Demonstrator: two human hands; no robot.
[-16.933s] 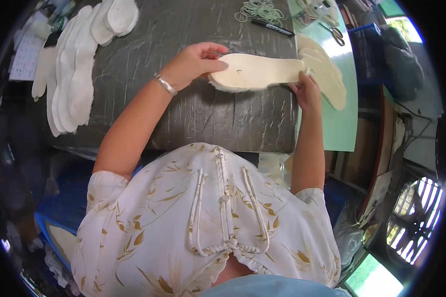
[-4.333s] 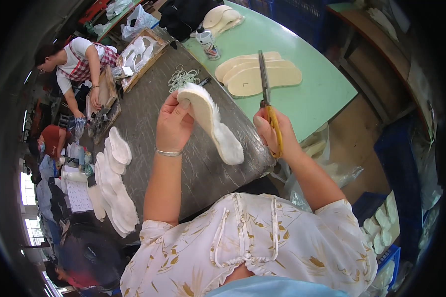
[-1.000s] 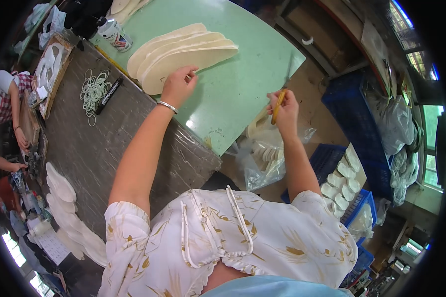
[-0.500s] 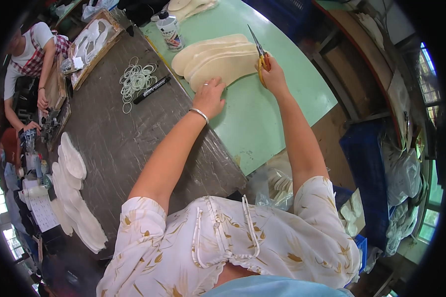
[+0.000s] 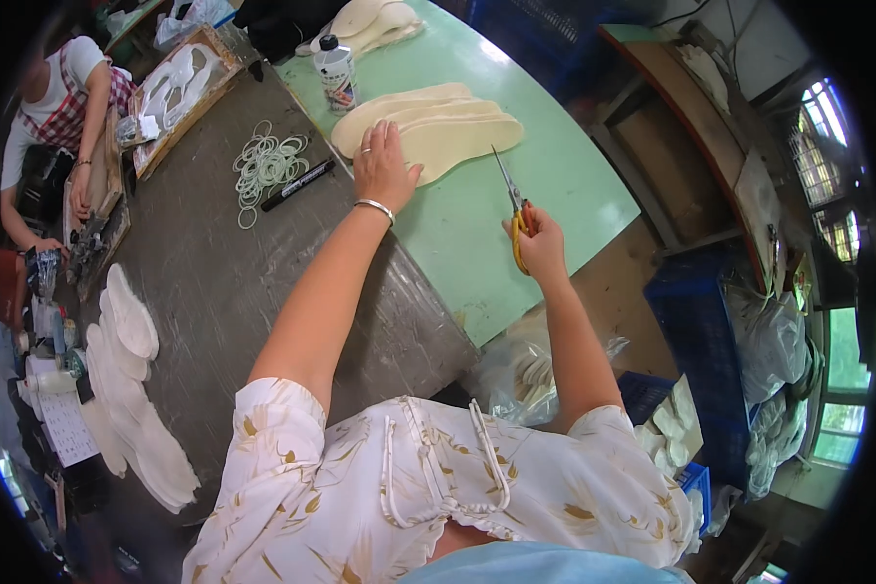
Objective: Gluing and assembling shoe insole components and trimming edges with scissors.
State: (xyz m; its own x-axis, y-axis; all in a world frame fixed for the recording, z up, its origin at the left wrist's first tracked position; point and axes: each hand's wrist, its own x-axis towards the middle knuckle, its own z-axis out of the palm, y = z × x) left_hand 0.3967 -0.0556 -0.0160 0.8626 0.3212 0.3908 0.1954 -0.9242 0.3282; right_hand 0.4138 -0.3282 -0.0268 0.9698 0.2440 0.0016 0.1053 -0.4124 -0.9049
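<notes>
A fanned stack of cream insoles [image 5: 462, 131] lies on the green tabletop [image 5: 594, 180]. My left hand [image 5: 383, 175] rests flat across the near left end of the stack, fingers stretched out. To the right and nearer to me, my right hand [image 5: 545, 245] grips a pair of scissors [image 5: 510, 185] by its orange and yellow handles. The blades look closed and point up toward the stack's near edge, apart from the insoles. Behind the stack stands a clear bottle [image 5: 337, 80] with a black cap.
On the dark worktop [image 5: 263, 302] at left lie pale rubber bands [image 5: 263, 164], a black marker [image 5: 298, 186] and a heap of white insoles [image 5: 138, 399]. More insoles [image 5: 375, 24] lie at the back. A co-worker's hand [image 5: 80, 190] is at far left. Blue crates [image 5: 696, 341] stand at right.
My right hand has drawn the scissors back toward me, away from the insoles. My left hand has moved slightly left and up onto the stack, with its fingers straighter.
</notes>
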